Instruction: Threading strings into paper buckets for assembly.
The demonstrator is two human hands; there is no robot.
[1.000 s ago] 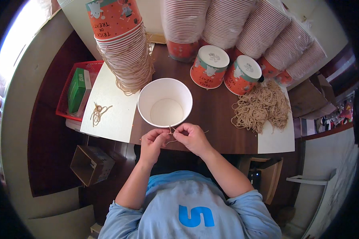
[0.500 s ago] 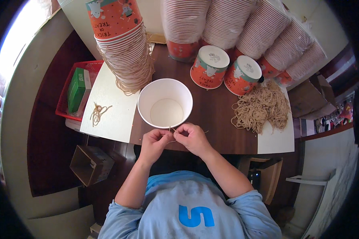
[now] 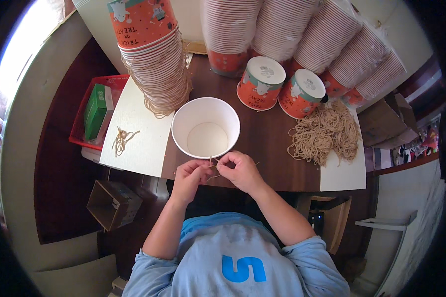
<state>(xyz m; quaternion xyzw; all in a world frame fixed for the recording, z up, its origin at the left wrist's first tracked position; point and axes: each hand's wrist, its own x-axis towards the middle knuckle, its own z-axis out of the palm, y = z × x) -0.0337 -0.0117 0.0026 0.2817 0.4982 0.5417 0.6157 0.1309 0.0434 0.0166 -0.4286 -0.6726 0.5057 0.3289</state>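
Observation:
A white-lined paper tub (image 3: 205, 111) lies with its mouth toward me near the table's front edge. Against its near rim, a thin tan cord (image 3: 212, 164) is pinched between my two hands. My left hand (image 3: 189, 177) is closed, thumb against forefinger, on one part of the cord. From the other side my right hand (image 3: 239, 171) pinches it too, and a loose end sticks out past the fingers. Whether the cord is fastened to the tub is too fine to make out.
A tall stack of orange tubs with cord loops (image 3: 161, 74) stands at the back left. Two upturned orange tubs (image 3: 261, 89) sit back right, before wrapped stacks of tubs (image 3: 282, 32). A heap of tan cord (image 3: 327, 133) lies right; a few strands (image 3: 124, 141) lie left.
Both hands stay at the near rim of the tub. My left fingers have loosened and shifted slightly, and more of the cord shows between the hands.

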